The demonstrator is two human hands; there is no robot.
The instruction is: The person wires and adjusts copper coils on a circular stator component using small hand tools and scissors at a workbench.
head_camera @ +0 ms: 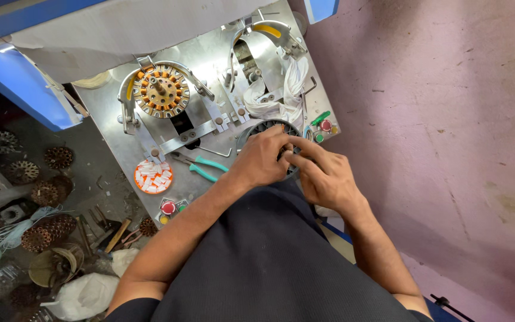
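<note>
The dark slotted stator core (281,128) lies flat at the front edge of the metal machine table (114,128), mostly covered by both hands. The left hand (261,160) rests over the core with its grip narrow, fingertips pinched at the core's upper rim; the right hand (323,176) meets it from the side, fingers closed toward the same spot. What, if anything, sits between the fingertips cannot be told. Risk: the slot edges are likely sharp, and a slip of the pinching fingers could cut skin or tear thin insulation. The core sits at the table edge, so a sideways push could slide it off toward the lap. Just beside the right hand are the coloured push buttons (323,127); an elbow or wrist shift could press one. The teal-handled pliers (201,165) lie near the left forearm and could be swept off. The wound stator (161,90) on its fixture stands well apart.
</note>
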